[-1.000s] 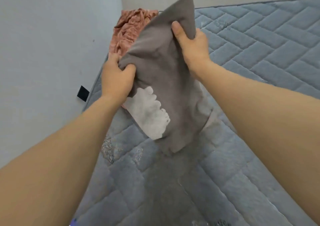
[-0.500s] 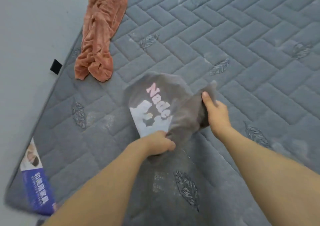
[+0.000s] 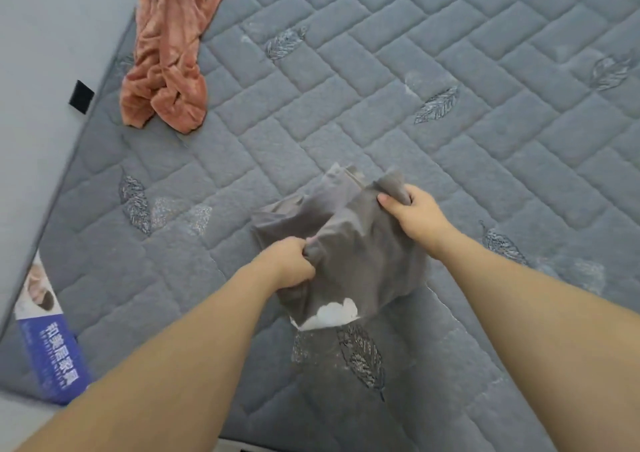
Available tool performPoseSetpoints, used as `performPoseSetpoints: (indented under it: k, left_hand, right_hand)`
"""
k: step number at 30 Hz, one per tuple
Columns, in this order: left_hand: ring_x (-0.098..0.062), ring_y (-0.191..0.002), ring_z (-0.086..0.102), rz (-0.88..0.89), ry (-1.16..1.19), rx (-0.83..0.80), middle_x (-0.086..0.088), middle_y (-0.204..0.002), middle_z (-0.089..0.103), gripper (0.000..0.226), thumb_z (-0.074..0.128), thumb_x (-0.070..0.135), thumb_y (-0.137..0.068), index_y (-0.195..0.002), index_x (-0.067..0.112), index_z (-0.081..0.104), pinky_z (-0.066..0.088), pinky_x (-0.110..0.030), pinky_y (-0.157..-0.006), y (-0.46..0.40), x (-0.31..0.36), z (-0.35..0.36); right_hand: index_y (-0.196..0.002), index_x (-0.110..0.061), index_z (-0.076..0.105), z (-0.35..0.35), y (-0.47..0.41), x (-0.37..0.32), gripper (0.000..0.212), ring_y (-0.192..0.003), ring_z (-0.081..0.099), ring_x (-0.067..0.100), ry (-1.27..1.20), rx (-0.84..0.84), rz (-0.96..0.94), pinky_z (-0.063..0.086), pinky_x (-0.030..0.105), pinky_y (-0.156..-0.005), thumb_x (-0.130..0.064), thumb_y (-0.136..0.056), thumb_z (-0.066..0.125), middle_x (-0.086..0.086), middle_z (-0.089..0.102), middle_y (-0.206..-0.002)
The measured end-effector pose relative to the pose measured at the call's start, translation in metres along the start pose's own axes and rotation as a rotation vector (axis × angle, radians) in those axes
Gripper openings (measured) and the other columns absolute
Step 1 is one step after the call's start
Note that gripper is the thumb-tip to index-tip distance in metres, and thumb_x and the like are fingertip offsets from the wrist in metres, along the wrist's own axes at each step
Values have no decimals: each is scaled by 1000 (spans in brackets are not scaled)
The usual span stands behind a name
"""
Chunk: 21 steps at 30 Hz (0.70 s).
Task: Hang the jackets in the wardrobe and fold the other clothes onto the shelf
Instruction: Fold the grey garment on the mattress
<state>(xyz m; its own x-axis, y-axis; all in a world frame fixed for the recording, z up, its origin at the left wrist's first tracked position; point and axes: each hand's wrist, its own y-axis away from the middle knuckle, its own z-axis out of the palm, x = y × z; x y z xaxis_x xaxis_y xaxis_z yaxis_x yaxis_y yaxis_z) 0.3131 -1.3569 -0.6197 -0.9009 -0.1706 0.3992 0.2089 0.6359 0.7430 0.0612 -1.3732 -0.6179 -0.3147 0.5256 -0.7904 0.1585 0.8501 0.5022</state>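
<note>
Over the grey quilted mattress (image 3: 450, 147), I am gripping the folded dark grey printed T-shirt (image 3: 353, 244), my left hand (image 3: 291, 264) and right hand (image 3: 415, 212) each pinching bunched cloth

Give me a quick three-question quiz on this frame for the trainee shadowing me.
1. True or false: both hands grip the dark grey cotton garment with the white print.
2. Multiple choice: where does the crumpled rust-orange velvety garment lie? A) on the quilted grey mattress, near its left edge; B) under the grey garment; C) in the right hand.
3. Fill in: the white print shows at the grey garment's ____ edge, nearest the camera.

Key:
1. True: the left hand bunches its near left side, the right hand pinches a far corner.
2. A.
3. Lower.
</note>
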Motion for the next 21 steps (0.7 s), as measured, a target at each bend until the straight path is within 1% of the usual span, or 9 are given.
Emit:
performPoseSetpoints:
  k: [1,4,6,9,12,16,18,20,21]
  left_hand:
    - [-25,-82,62,11,-4,106,2,-76,61,8,60,24,-70,-72,22,52,43,-28,-62,-8,-7,-12]
    - [-27,-87,55,41,-38,359,1,-83,55,20,60,26,-79,-72,24,41,45,-37,-72,-42,-25,-36]
    - [-24,-94,46,55,-20,300,0,-95,49,27,63,33,-81,-75,28,36,43,-40,-81,-64,-38,-41]
    - [-28,-101,47,119,-17,178,-1,-98,46,23,58,32,-85,-80,27,36,37,-38,-80,-92,-61,-39]
    - [-25,-92,46,169,-162,177,3,-91,48,23,50,41,-79,-85,27,33,27,-38,-80,-104,-73,-42]
    - [-16,-83,52,27,-270,-10,8,-88,61,40,44,56,-67,-96,28,46,21,-42,-88,-105,-75,-56]
    - [-13,-80,54,-23,-140,-70,8,-85,62,38,46,57,-67,-85,25,55,27,-42,-89,-103,-77,-65]
    - [-17,-80,55,-77,171,-96,2,-88,60,32,51,50,-68,-82,21,54,37,-37,-79,-100,-77,-71]
    - [-21,-86,53,-114,286,-75,-2,-95,57,27,53,46,-71,-82,21,51,38,-38,-77,-99,-78,-72]
  right_hand:
    - [-80,-25,60,8,-13,-10,18,-70,56,2,21,29,-40,42,19,-59,-39,-91,65,-15,62,-75]
    - [-75,-25,48,34,-52,-31,25,-70,50,12,106,98,-120,35,26,-59,-37,-95,58,-9,54,-73]
    - [-82,-21,48,54,-79,-31,22,-84,55,24,210,75,-123,42,34,-69,-37,-95,57,1,59,-85]
    - [-107,-11,51,81,-111,-21,34,-113,52,37,458,10,-54,44,46,-95,-42,-94,55,17,57,-119]
    - [-107,-11,49,93,-124,-12,36,-118,49,40,539,71,-26,43,48,-97,-43,-92,57,18,56,-121]
    - [-96,-14,38,93,-125,-7,29,-112,52,42,533,144,-11,43,47,-89,-36,-93,57,21,58,-115]
    - [-99,-12,41,91,-125,-7,30,-113,53,44,536,173,-14,43,46,-88,-36,-93,58,23,59,-116]
    - [-107,-6,47,91,-127,-7,37,-114,52,44,522,206,5,43,47,-90,-38,-93,59,24,58,-118]
    - [-113,-4,47,92,-128,-6,44,-117,50,44,524,215,34,42,47,-92,-42,-92,58,24,56,-122]
